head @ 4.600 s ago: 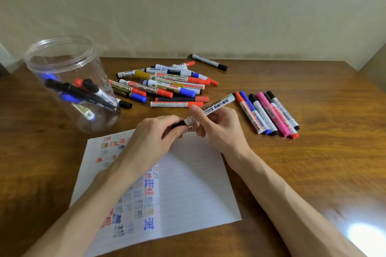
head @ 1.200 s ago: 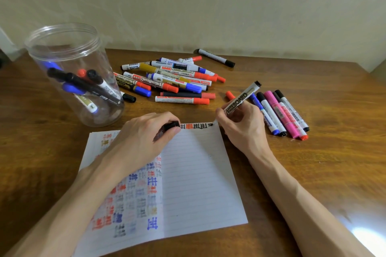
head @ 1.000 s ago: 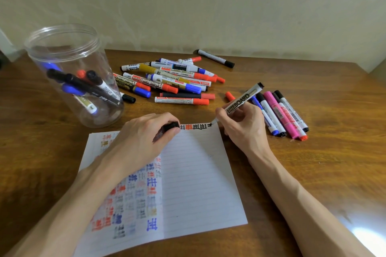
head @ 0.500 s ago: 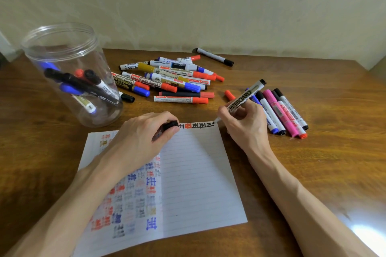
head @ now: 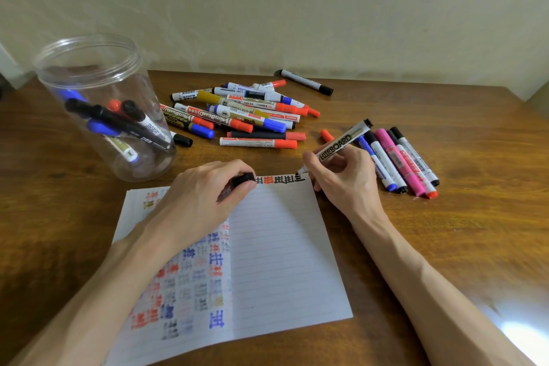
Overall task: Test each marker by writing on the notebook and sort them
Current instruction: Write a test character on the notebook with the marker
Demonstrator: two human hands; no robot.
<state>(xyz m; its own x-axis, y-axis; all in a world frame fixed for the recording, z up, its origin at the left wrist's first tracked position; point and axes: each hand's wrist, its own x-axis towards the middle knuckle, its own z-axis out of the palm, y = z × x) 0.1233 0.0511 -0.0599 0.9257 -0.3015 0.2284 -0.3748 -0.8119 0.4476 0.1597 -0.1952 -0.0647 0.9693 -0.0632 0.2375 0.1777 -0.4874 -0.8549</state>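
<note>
The lined notebook [head: 276, 246] lies open on the wooden table, with a row of black and red marks along its top edge and faded marks on its left page. My right hand [head: 341, 178] grips a white whiteboard marker [head: 341, 142], whose black tip touches the page's top right corner. My left hand [head: 205, 202] rests on the left page and pinches the black cap [head: 243, 179]. A pile of unsorted markers [head: 243, 113] lies behind the notebook. A sorted row of markers [head: 398, 160] lies to the right of my right hand.
A clear plastic jar [head: 98, 104] stands at the left with several markers inside. A lone black-capped marker [head: 306, 82] lies near the wall. A loose red cap [head: 326, 135] sits between the pile and the sorted row.
The marker was uncapped; my left hand kept the cap and settled on the page. My right hand brought the tip down to the top edge and added black strokes to the row.
</note>
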